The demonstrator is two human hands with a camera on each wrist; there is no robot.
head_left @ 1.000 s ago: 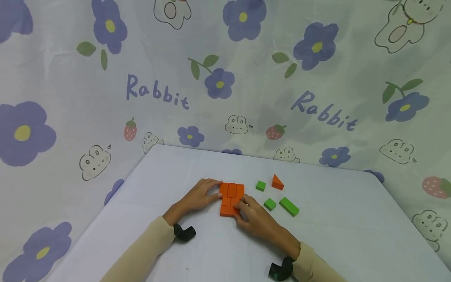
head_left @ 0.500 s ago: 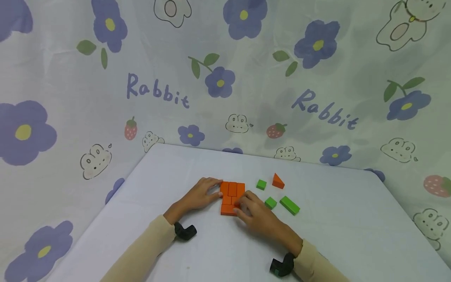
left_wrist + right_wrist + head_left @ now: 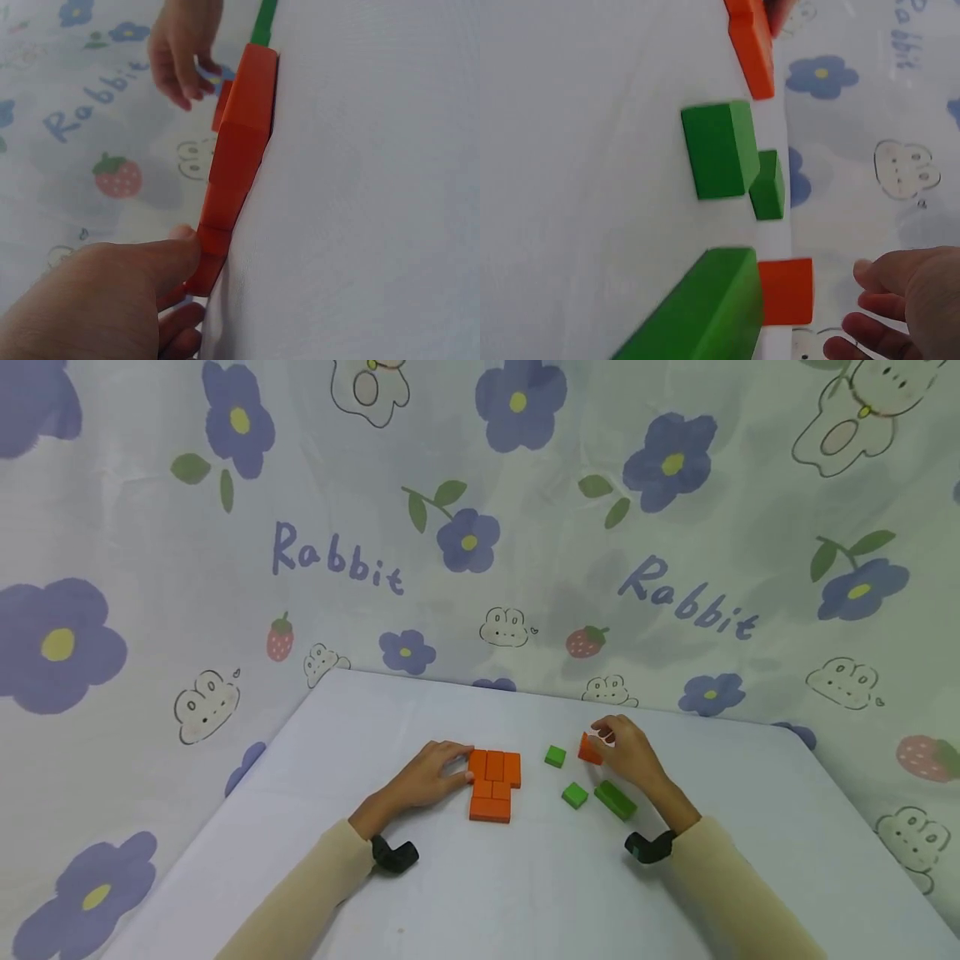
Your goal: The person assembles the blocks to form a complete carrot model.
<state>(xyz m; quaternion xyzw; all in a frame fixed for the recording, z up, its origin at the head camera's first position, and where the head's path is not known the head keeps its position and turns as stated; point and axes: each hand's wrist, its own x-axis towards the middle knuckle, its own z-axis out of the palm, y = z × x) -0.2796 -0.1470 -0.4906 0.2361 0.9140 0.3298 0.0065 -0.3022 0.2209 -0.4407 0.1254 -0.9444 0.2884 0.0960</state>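
Observation:
Flat orange blocks (image 3: 491,785) lie fitted together on the white table, with a jutting block (image 3: 512,770) at their upper right. My left hand (image 3: 426,778) rests along their left side; its thumb (image 3: 176,259) touches an orange block and its index fingertip is at the top left corner. To the right, my right hand (image 3: 630,756) hovers just beside an orange triangular block (image 3: 590,750). In the right wrist view a gap shows between its loosely spread fingers (image 3: 881,307) and that orange block (image 3: 787,292). Nothing is in this hand.
Two small green blocks (image 3: 555,756) (image 3: 575,795) lie between the orange group and the triangular block. A long green block (image 3: 615,800) sits below my right hand. A patterned cloth (image 3: 525,568) hangs behind the table (image 3: 450,893).
My right hand has left the right side of the orange group and moved right and away from me to the triangular block. My left hand stays at the group's left side.

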